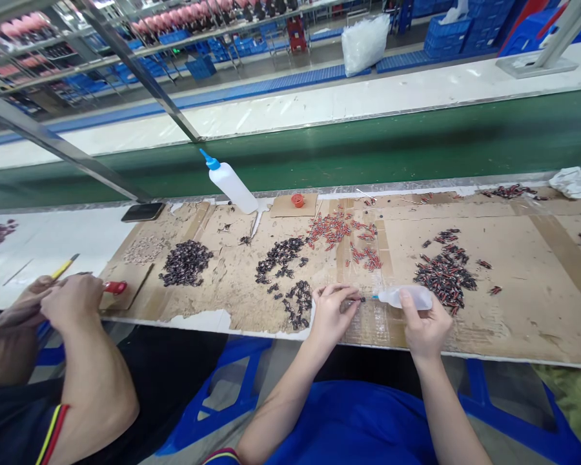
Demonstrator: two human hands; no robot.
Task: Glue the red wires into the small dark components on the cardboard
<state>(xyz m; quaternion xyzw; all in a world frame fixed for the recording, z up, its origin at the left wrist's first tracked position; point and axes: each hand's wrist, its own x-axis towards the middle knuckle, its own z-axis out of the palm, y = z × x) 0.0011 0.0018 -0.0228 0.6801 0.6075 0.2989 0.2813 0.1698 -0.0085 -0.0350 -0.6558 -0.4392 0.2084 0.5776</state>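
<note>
My left hand [335,311] pinches a small dark part [362,299] between thumb and fingertips, just above the cardboard. In my right hand [427,323] is a translucent squeeze bottle [407,297], held on its side with its blue nozzle pointing left, close to that part. Left of my left hand lie loose black parts [297,303]. Beyond my hands is a scattered pile of red and black parts [332,229]. To the right of the bottle sits a bigger heap of black and red pieces [446,274].
A second squeeze bottle [235,187] leans at the back beside a small red cup [297,201]. A co-worker's hands [61,300] work at the left, near a red-handled tool [115,287] and a yellow knife [65,266]. Behind runs a green conveyor belt [290,165].
</note>
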